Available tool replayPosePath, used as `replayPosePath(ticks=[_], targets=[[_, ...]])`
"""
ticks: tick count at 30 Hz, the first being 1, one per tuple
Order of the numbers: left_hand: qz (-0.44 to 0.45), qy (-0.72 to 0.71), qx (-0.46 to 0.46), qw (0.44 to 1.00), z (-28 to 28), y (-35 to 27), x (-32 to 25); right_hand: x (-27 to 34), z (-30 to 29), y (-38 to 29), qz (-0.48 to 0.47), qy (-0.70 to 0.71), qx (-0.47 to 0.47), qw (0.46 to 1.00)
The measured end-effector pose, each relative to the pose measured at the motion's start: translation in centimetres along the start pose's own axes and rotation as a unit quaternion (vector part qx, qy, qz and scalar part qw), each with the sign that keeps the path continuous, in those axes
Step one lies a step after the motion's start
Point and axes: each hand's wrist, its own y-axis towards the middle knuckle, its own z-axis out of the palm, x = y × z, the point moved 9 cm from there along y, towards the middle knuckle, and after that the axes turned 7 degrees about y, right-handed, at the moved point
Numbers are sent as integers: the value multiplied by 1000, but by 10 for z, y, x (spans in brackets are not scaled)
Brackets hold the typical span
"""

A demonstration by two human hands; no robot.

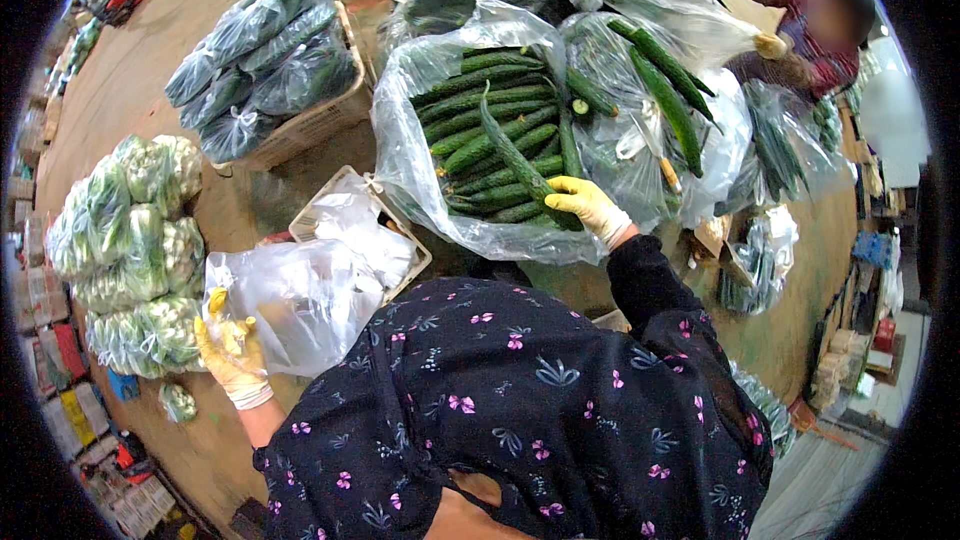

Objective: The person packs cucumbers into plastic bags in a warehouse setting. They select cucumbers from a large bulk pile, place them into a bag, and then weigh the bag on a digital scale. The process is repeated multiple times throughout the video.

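My right hand (591,208), in a yellow glove, grips the near end of a long green cucumber (512,152). That cucumber lies slantwise over rows of cucumbers (491,124) in a large open clear plastic bag (401,157). On the left, my left hand (234,352), gloved in yellow too, holds the side of a clear plastic bag (307,307) that spreads out flat to its right. Some of its fingers are bent and the plastic partly covers them. No cucumber shows inside this smaller bag.
A plastic crate (409,255) holds white plastic bags. Bagged cucumbers (262,52) are piled on another crate (300,135). Bagged leafy vegetables (135,240) are stacked at left. Loose cucumbers (667,105) lie on a bag at right. A co-worker (802,45) handles a large plastic bag (667,0).
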Motion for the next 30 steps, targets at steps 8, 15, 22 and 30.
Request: replayPosePath(ticks=[8,15,22,30], targets=[[12,-57,130,990,24,-20,12,32,90,11,132,198,184,954],[42,-22,83,995,17,-55,25,106,95,48,168,105,341,919],[35,-11,53,998,21,-56,47,418,26,170,-367,266,209,867],[2,-33,80,996,15,-49,58,147,61,124,-167,-239,240,926]])
